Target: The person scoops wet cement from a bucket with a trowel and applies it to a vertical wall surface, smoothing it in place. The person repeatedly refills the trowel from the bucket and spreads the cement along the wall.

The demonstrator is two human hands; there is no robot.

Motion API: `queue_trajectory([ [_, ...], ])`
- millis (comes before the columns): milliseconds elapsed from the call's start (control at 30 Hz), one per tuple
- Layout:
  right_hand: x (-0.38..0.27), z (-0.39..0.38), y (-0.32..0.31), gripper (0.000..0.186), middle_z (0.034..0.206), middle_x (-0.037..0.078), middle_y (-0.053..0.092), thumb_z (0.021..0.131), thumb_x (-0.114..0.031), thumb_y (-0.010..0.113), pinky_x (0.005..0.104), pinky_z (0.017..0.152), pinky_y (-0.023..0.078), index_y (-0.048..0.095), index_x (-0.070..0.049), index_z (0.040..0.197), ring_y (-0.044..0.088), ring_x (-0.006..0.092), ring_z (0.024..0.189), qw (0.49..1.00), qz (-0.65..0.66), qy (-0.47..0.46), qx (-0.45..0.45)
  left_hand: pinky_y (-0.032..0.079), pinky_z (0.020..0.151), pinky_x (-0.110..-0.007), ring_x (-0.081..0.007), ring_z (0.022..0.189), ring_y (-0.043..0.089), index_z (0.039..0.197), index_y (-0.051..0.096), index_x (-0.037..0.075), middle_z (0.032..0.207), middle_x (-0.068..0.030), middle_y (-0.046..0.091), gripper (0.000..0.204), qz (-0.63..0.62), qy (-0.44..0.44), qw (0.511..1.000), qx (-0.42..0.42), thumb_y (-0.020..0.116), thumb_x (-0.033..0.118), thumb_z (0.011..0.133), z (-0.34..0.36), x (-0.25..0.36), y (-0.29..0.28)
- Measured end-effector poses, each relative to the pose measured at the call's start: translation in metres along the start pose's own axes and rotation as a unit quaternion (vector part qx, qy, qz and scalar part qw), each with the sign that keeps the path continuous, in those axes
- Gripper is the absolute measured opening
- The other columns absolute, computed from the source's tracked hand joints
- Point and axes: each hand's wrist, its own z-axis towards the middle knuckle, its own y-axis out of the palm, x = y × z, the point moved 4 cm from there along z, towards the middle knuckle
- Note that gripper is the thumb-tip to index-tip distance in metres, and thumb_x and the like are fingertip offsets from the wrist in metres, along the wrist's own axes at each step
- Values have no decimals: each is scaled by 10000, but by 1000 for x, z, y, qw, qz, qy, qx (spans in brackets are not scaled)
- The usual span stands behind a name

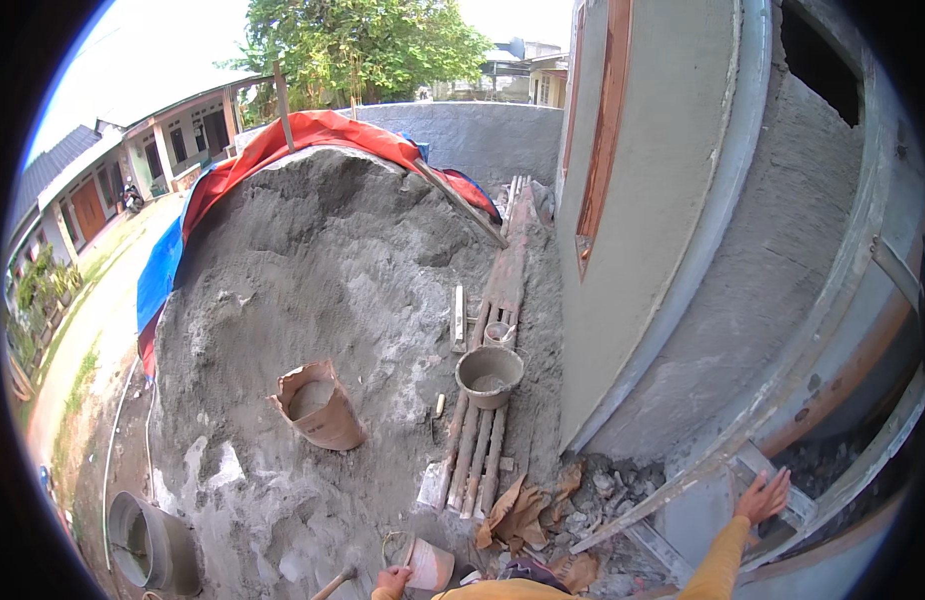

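Below, sand [313,270] rose; left hand [391,579] gripped a small bucket [428,565] just right of it, right hand [763,496] lay open on the ledge [783,505].

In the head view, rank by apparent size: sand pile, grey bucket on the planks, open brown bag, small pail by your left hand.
1. Sand pile
2. Brown bag
3. Grey bucket, only slightly smaller than the bag
4. Small pail, partly cut off and nearer the camera, so unsure

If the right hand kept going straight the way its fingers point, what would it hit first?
The right hand, fingers spread and pointing up toward the house, would most likely meet the rough grey cement-plastered wall just beyond the long grey straightedge plank by its wrist, though depth is unclear.
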Motion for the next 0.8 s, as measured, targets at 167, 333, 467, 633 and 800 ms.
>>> queue_trajectory([
  [167,3,2,-1,495,1353,56,415,912,-400,426,462,1028,230,417,-103,1309,377,256,1240,1000,6,19,-15,395,925,-370,-259,1065,535,893,669,8,1198,-158,524,161,-112,329,881,-321,653,143,808,-127,321,4],
  [333,-4,4,1,491,1363,57,398,911,-390,433,488,1037,211,409,-103,1309,355,257,1256,1000,19,18,-9,325,943,-529,-391,1216,391,1138,622,145,1374,-215,349,347,-48,618,492,-612,635,309,833,-239,447,6],
  [467,-2,3,5,487,1365,61,393,909,-377,443,493,1041,203,413,-94,1304,350,262,1259,1000,27,12,2,335,925,-532,-432,1208,380,943,662,88,1352,-247,363,223,-47,625,385,-677,638,280,831,-276,473,22],
  [633,-9,3,-3,488,1361,68,396,907,-374,450,490,1044,199,422,-81,1296,350,267,1255,999,40,19,-3,329,928,-546,-451,1230,355,891,660,89,1365,-243,349,169,-43,591,400,-700,634,248,836,-275,472,28],
  [800,-13,5,-6,484,1359,68,398,907,-376,452,490,1043,199,431,-80,1290,350,268,1254,999,45,21,3,343,922,-534,-450,1236,353,973,630,96,1351,-247,366,159,-39,599,418,-682,627,181,839,-274,468,29],
])
